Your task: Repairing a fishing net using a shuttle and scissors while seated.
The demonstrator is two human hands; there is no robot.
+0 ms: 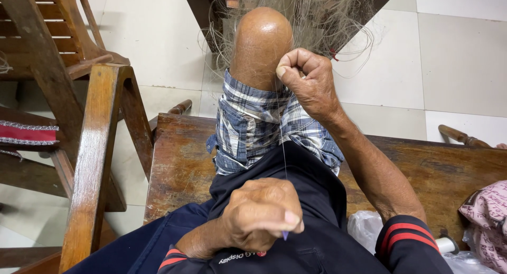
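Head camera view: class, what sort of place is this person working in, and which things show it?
Probably a home room or porch: pale tiled floor, worn brown wooden bench, slatted wooden chair. Both hands stretch a thin line beside tangled fishing net.

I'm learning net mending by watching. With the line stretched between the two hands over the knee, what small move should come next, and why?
Probably the left hand draws the line a little tighter. It already runs straight from the right hand, which pinches it against the knee by the net, while the left grips a small blue tool.
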